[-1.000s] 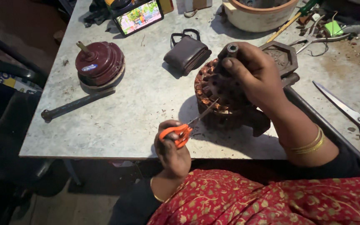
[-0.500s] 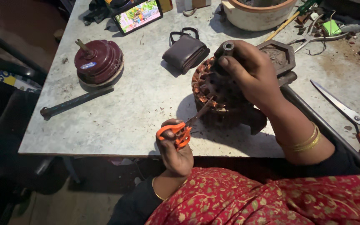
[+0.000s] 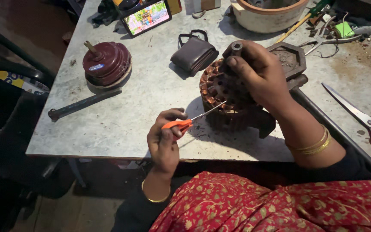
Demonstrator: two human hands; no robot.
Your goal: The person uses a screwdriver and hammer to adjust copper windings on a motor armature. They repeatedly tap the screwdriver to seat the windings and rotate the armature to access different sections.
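**Head view: motor stator and small scissors, work in hand**

Item one: motor stator (image 3: 224, 96), round, copper-wound, stood on the grey surface (image 3: 121, 116) near its front edge. My right hand (image 3: 258, 75) lay over its top, grip pressed around the core and centre shaft, steadying it.

Item two: orange-handled scissors (image 3: 181, 124), small. My left hand (image 3: 164, 139) pinched the handles, grip closed on them; the blades pointed up-right with their tips at the stator's windings on the side facing me. Whether the blades were parted I could not tell.

Progress, as I judged it: windings still sat in the slots all around the part I could see, and no cut wire lay loose on the surface, so most of the work on the coils seemed left.

Other items: maroon motor cover (image 3: 106, 63) with a dark metal bar (image 3: 84, 103) beside it, far left; brown pouch (image 3: 194, 53) behind the stator; large orange-handled scissors (image 3: 361, 120) at right; lit phone (image 3: 147, 17) at the far edge.
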